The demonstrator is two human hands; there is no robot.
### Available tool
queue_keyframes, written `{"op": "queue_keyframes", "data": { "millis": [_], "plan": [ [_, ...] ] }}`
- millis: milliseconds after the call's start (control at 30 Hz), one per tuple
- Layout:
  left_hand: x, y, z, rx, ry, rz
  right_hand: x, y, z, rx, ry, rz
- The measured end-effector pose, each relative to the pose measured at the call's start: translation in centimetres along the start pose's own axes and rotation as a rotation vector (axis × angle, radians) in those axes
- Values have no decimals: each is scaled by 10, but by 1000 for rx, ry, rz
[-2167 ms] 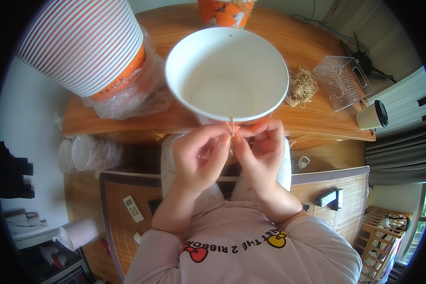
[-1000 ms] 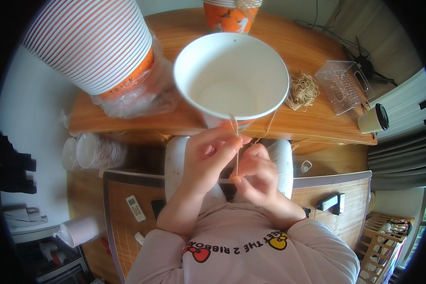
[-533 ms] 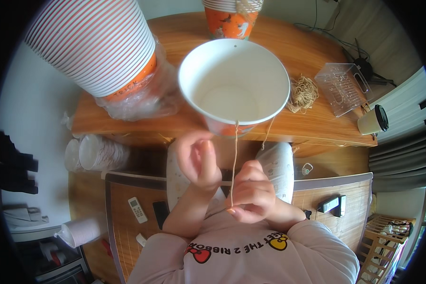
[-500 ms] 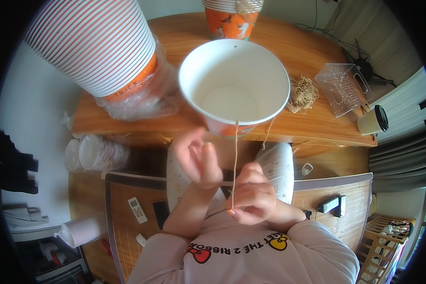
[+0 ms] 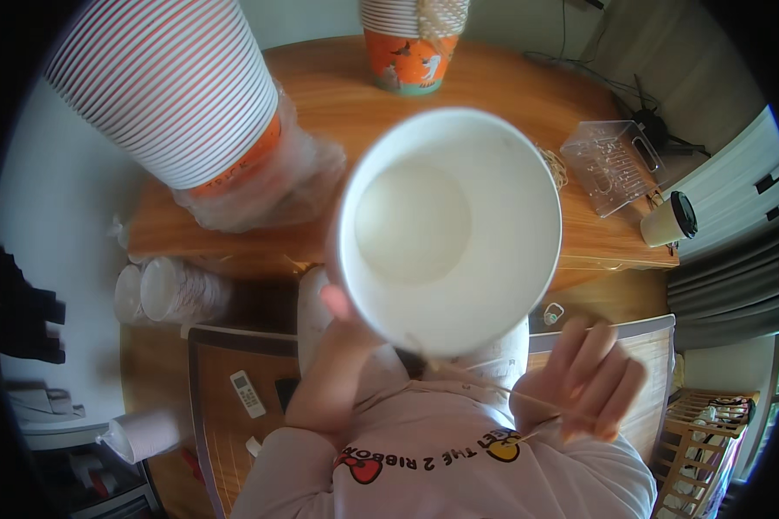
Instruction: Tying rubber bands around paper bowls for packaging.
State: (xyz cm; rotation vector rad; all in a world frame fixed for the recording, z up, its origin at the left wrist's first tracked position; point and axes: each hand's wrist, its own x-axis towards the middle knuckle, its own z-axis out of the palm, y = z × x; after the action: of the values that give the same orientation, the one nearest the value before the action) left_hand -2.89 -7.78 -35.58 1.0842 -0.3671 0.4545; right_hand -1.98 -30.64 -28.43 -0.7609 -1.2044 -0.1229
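A white-lined paper bucket point(image 5: 459, 233) is tilted in front of me with its mouth toward me, so I see its pale bottom. At its lower left side my left hand point(image 5: 342, 316) grips it from outside; most of those fingers are hidden behind the wall. A thin tan string point(image 5: 485, 381) runs from the bucket's near rim to my right hand point(image 5: 590, 376). The fingers of that hand are curled on the string, off to the right of the bucket and somewhat blurred. Behind the bucket, a loose bundle of string point(image 5: 552, 166) is partly covered.
The wooden table point(image 5: 511, 82) holds a large stack of buckets point(image 5: 177, 95) in clear plastic, a smaller orange stack point(image 5: 411, 56), a clear acrylic box point(image 5: 610, 164) and a lidded cup point(image 5: 669, 219). More bucket stacks point(image 5: 177, 290) stand at the left. A remote point(image 5: 247, 394) lies beside me.
The bucket has come off the table toward me and tipped, with my left hand now on its side. My right hand has moved right, drawing the string sideways.
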Motion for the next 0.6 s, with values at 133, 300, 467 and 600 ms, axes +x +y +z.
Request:
{"op": "queue_keyframes", "data": {
  "millis": [133,300,467,600],
  "plan": [
    [-14,25,8,-497,-100,-289,4,-5,-28,-657,126,-44],
    [-10,45,5,-574,30,-437,-3,2,-36,-320,-29,199],
    [-10,63,3,-668,222,-634,-3,22,-36,180,-303,287],
    [-28,42,-43,-448,362,-420,0,20,-20,226,-75,264]
  ]
}}
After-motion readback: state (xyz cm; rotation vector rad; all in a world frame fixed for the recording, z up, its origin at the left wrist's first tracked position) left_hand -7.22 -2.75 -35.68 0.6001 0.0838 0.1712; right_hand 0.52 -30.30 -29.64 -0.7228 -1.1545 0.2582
